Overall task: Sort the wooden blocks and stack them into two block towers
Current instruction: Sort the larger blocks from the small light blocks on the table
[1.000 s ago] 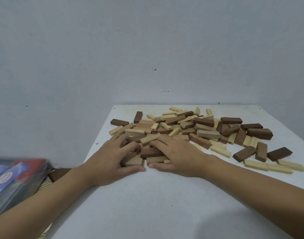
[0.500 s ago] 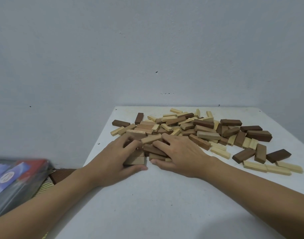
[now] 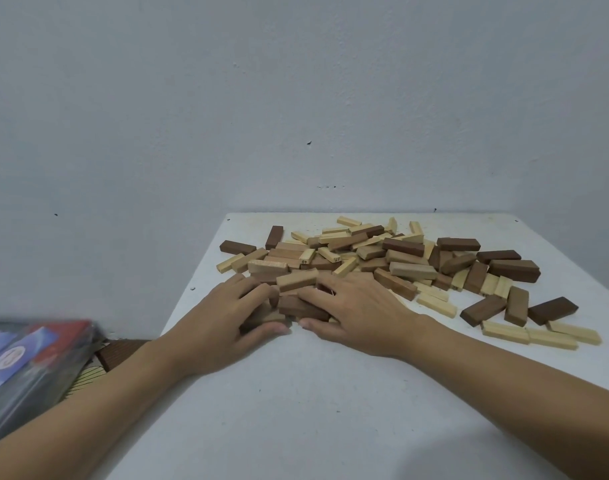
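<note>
A loose pile of wooden blocks [image 3: 410, 270], some dark brown, some mid brown and some pale, lies spread over the far half of the white table [image 3: 296, 410]. Both hands are at the pile's near left edge. My left hand [image 3: 220, 317] has its fingers over a small bunch of brown blocks [image 3: 296, 306] and its thumb along their front. My right hand [image 3: 358, 310] covers the same bunch from the right, thumb at the front, so the two thumbs almost meet. A tan block [image 3: 296, 279] lies just beyond the fingertips. Blocks under the palms are hidden.
Dark and pale blocks [image 3: 538, 336] are scattered toward the table's right edge. A plastic-wrapped box [image 3: 26, 368] sits off the table at the lower left. A grey wall [image 3: 296, 116] rises directly behind the table.
Both hands have drawn a little closer together on the brown blocks between them, bunching them. The rest of the pile lies as before.
</note>
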Demonstrator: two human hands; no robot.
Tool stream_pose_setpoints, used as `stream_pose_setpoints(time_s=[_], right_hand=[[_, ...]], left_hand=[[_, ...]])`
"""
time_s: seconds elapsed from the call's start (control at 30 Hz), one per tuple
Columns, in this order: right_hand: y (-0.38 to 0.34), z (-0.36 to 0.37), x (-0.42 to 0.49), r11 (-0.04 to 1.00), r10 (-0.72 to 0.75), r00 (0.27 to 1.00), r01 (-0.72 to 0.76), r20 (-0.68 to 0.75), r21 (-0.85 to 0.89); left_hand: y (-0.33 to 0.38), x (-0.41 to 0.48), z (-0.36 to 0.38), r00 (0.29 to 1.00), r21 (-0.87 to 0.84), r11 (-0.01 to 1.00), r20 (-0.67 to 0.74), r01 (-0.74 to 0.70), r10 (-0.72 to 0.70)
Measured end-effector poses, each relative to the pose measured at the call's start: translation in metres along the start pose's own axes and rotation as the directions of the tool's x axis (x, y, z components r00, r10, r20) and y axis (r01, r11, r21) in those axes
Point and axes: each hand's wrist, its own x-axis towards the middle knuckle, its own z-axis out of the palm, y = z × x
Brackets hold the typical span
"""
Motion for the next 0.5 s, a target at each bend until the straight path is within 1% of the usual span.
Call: stream_pose_setpoints(time_s=[0.07,0.13,0.23,0.33,0.43,0.5], right_hand=[[0.0,-0.001,-0.002,1.0,-0.011,0.998,0.012,-0.055,0.012],[0.004,-0.006,-0.001,0.999,0.015,0.993,-0.01,-0.121,0.041],[0.02,-0.022,0.005,0.987,0.14,0.974,-0.123,-0.177,0.105],[0.044,-0.037,0.011,0.967,0.243,0.954,-0.224,-0.178,0.121],[0.074,-0.047,0.012,0.953,0.304,0.942,-0.298,-0.143,0.063],[0.094,-0.049,0.011,0.942,0.335,0.928,-0.334,-0.165,0.033]], left_hand=[[0.003,0.002,-0.001,0.999,0.012,1.0,-0.039,0.0,0.0],[0.005,0.011,-0.003,0.997,-0.005,1.0,-0.073,0.01,-0.011],[0.007,0.036,-0.008,0.988,-0.03,0.999,-0.15,0.022,-0.027],[0.009,0.072,-0.006,0.976,-0.095,0.994,-0.202,0.063,-0.081],[0.008,0.108,0.009,0.978,-0.135,0.986,-0.169,0.097,-0.119],[0.006,0.129,0.022,0.981,-0.152,0.98,-0.127,0.129,-0.149]])
